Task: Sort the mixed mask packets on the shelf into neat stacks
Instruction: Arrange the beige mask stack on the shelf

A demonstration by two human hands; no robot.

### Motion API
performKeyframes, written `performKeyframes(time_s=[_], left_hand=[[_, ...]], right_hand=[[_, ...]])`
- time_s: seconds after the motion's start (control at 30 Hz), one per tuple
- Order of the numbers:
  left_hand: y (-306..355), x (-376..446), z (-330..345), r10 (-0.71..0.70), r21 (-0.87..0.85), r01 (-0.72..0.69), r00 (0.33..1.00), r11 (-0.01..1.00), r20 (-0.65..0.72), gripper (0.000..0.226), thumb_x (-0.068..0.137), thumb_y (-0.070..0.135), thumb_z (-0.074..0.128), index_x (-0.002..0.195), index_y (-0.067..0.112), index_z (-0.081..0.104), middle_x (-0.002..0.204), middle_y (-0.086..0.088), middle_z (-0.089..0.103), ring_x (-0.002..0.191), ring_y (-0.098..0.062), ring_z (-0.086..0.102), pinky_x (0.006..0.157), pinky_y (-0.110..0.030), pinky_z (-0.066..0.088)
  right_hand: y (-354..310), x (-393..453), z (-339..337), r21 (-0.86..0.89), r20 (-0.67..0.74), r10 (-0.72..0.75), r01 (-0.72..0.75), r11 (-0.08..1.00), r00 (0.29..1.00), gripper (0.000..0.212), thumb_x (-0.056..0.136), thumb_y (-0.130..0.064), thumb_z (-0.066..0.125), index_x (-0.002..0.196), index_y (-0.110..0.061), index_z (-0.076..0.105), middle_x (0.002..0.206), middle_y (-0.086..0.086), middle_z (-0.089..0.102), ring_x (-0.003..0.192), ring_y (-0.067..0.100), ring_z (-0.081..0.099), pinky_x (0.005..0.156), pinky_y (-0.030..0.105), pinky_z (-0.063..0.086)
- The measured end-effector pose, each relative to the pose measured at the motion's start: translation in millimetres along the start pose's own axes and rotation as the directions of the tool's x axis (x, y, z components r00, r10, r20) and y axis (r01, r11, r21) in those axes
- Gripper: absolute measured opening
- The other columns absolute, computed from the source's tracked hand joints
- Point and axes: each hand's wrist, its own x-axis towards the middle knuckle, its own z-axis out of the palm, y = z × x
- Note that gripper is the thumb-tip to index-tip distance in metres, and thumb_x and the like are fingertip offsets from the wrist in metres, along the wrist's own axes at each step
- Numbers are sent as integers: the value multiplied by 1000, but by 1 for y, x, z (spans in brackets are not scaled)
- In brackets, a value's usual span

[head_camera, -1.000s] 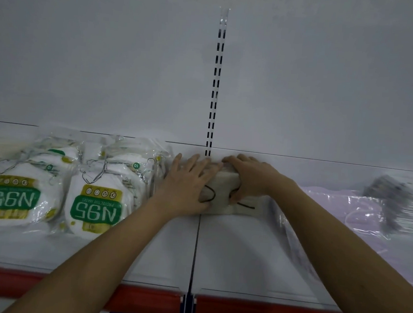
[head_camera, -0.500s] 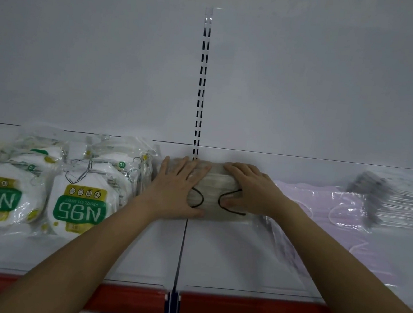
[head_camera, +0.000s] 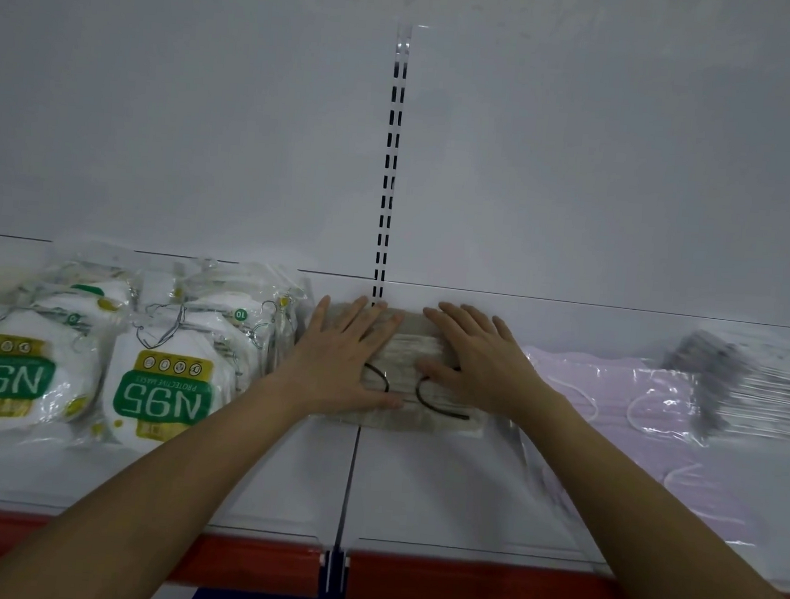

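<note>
**A:** Where's the packet being worked on?

**B:** Just below the middle of the frame: a beige mask stack (head_camera: 413,371) in clear wrap, with black ear loops showing, lying flat on the white shelf (head_camera: 416,490) against the back panel, under the slotted upright (head_camera: 391,157). The left hand (head_camera: 346,357) lies flat on its left half and the right hand (head_camera: 468,362) on its right half. Fingers are straight and spread on both; neither curls round or pinches anything (they press, they don't grip).

**A:** How would you expect it to handle?

**B:** Light and soft, I'd judge. Layered cloth in slick film, so the layers probably slide over each other and the whole bundle may skate on the smooth shelf. Nothing fragile, but it will likely sag if lifted by one corner.

**A:** So where to take hold?

**B:** At the two short ends, squeezing inward with palms or fingers, or flat from the top as now. Pinching the loose film alone looks risky, since it could stretch or slip.

**A:** Neighbours?

**B:** The N95 packets (head_camera: 160,375) sit at centre left, just beside the left hand. The lilac mask packets (head_camera: 649,414) spread out at centre right, partly under the right forearm, and a grey stack (head_camera: 745,383) lies blurred at the far right edge.
</note>
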Motion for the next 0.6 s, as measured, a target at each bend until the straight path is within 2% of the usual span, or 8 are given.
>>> performKeyframes(time_s=[0.07, 0.1, 0.2, 0.23, 0.3, 0.43, 0.5, 0.6], left_hand=[[2, -2, 1, -14, -9, 14, 1000, 1000, 13, 129, 48, 99, -17, 157, 32, -8, 167, 4, -1, 154, -19, -8, 121, -56, -6], [3, -3, 0, -19, -20, 19, 1000, 1000, 6, 129, 49, 100, -15, 158, 32, -3, 167, 4, 3, 154, -19, -5, 121, -56, -5], [5, -4, -3, -55, -92, 43, 990, 995, -129, 108, 67, 92, 13, 154, 30, 28, 158, 2, 32, 149, -23, 21, 121, -54, 7], [6, -3, -5, -75, -135, 48, 975, 990, -208, 97, 72, 86, 22, 147, 28, 43, 148, 1, 45, 141, -24, 35, 119, -52, 17], [8, -2, -10, -122, -182, 63, 934, 981, -335, 77, 78, 78, 32, 126, 24, 62, 122, 3, 61, 118, -22, 52, 103, -44, 35], [22, -6, -32, -207, -299, 80, 883, 951, -421, 44, 86, 61, 47, 99, 24, 67, 93, 10, 64, 92, -16, 55, 77, -33, 40], [28, -9, -45, -290, -412, 120, 879, 903, -379, 25, 90, 50, 58, 91, 26, 65, 85, 13, 64, 83, -12, 56, 68, -28, 40], [30, -18, -56, -322, -432, 195, 915, 880, -242, 18, 90, 46, 61, 84, 29, 64, 78, 15, 63, 76, -6, 57, 63, -25, 41]], right_hand=[[-1, -2, -2, 26, -20, 1, -1, 1000, 1000, 83, 83, -76, 22, 153, -31, 27, 159, -5, 29, 147, 21, 24, 118, 50, 23], [-1, -2, -3, 40, -48, 1, 1, 999, 999, 76, 87, -71, 30, 151, -29, 33, 155, -4, 35, 144, 21, 29, 116, 47, 27], [-4, -4, -6, 98, -219, 14, 8, 995, 976, 42, 95, -42, 54, 131, -20, 56, 131, -1, 57, 120, 23, 50, 97, 41, 42], [-7, -4, -9, 121, -288, 32, 3, 993, 957, 32, 95, -35, 56, 121, -18, 61, 119, -1, 62, 110, 23, 54, 89, 40, 45], [-12, -4, -16, 179, -365, 95, -31, 983, 926, 20, 97, -32, 54, 101, -15, 65, 97, -1, 66, 91, 22, 58, 75, 38, 48], [-16, -7, -36, 269, -331, 194, -105, 958, 923, 37, 99, -39, 48, 75, -12, 56, 65, 1, 61, 62, 24, 56, 61, 35, 47], [-16, -9, -46, 307, -321, 215, -114, 945, 922, 42, 99, -39, 49, 65, -14, 50, 56, 0, 54, 56, 24, 52, 57, 33, 43], [-10, -17, -59, 353, -217, 215, -129, 926, 952, 38, 98, -38, 52, 67, -15, 54, 61, 0, 59, 59, 22, 55, 60, 33, 47]])
